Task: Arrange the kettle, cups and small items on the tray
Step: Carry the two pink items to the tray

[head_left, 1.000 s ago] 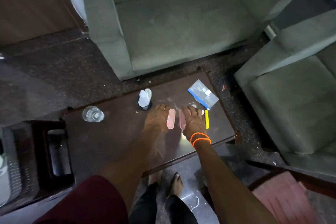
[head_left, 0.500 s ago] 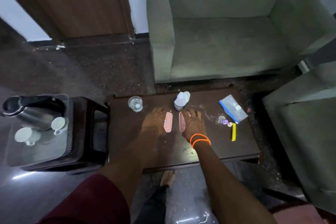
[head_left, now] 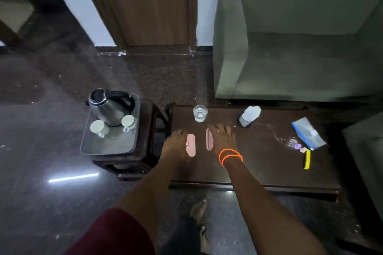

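Observation:
A steel kettle (head_left: 109, 107) with a black handle stands at the back of a metal tray (head_left: 107, 148), with two white cups (head_left: 97, 127) (head_left: 127, 121) in front of it. On the dark low table (head_left: 259, 167), my left hand (head_left: 176, 144) lies palm down, its thumb side pressed on a pink sachet (head_left: 191, 145). My right hand (head_left: 223, 137), with orange wrist bands, presses on a second pink sachet (head_left: 209, 138). Further back are a glass (head_left: 200, 113) and a tissue holder (head_left: 247, 117). Small bits (head_left: 298, 147), a yellow stick (head_left: 307, 159) and a zip bag (head_left: 308, 135) lie to the right.
The tray sits on a dark wooden stool (head_left: 145, 163) just left of the table. A green armchair (head_left: 300, 58) stands behind the table, and another seat (head_left: 364, 151) is at the right edge. A wooden door (head_left: 145, 6) is at the back. My feet are on the glossy floor below.
The view has swung left, so the tray, kettle and cups now show. Both hands have slid left along the table with the pink sachets, away from the tissue holder.

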